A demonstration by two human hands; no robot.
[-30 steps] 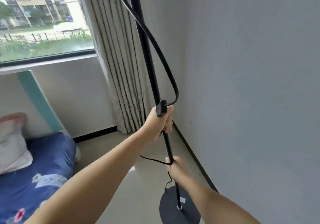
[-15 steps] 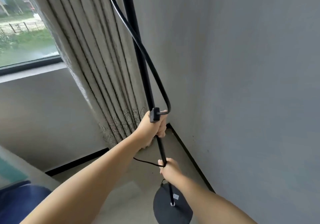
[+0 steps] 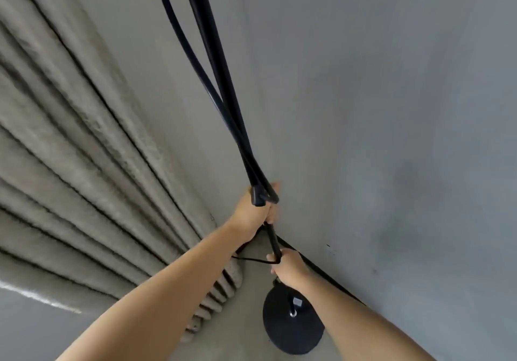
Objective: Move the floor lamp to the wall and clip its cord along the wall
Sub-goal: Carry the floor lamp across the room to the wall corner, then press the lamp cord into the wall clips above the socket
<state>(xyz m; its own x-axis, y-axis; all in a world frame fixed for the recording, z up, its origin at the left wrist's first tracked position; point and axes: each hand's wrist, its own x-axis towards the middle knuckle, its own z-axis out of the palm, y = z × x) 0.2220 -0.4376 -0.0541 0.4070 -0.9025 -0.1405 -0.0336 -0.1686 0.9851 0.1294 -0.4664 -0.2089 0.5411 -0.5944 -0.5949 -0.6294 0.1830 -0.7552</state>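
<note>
Head view, hands [image 3: 253, 211] gripping lamp pole [image 3: 212, 61] (cornered)

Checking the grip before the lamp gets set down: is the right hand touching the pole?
Touching. The head view shows the right hand closed around the pole just above the base.

Two bare forearms are seen, uncovered by any sleeve up to the frame edge. The left hand [image 3: 253, 211] and right hand [image 3: 289, 267] are ungloved; rings, watches and bands cannot be made out.
</note>
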